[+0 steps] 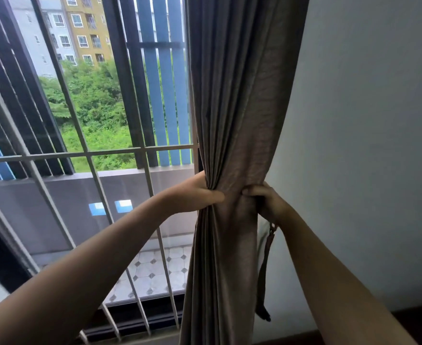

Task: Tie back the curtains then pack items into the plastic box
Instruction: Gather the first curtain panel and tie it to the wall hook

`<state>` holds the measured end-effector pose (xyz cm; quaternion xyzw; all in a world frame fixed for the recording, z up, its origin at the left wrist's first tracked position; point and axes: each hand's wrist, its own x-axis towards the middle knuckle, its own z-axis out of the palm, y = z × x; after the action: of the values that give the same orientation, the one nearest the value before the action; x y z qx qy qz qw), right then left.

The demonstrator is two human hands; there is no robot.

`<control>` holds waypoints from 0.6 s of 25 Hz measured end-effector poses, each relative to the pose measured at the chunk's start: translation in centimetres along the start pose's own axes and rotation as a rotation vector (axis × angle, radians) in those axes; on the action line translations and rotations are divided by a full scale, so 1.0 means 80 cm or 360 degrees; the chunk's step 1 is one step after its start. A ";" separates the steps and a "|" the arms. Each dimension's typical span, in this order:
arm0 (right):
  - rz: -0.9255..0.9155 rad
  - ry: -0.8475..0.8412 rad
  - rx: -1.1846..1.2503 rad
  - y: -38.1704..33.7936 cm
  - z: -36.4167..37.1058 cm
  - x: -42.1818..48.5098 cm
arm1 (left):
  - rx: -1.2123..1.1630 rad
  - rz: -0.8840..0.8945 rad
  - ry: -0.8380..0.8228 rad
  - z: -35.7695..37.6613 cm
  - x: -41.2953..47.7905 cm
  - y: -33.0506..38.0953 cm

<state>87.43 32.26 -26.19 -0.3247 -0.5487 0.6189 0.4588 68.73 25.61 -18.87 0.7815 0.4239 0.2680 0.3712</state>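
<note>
The left hand [197, 194] and right hand [267, 201] grip the grey-brown pleated fabric curtain [239, 108] from opposite sides, fingers curled round its folds and bunching them between the thumbs. A dark narrow fabric strap [263, 270] hangs just below the right fingers. Whether they hold it cannot be told.
</note>
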 end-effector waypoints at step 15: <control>-0.0422 0.0766 -0.0611 0.058 0.052 -0.059 | 0.0424 -0.0001 0.0569 0.020 -0.001 0.005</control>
<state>84.42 26.43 -30.47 -0.4678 -0.5687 0.3447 0.5822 70.07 24.86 -19.52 0.7635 0.5148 0.3438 0.1836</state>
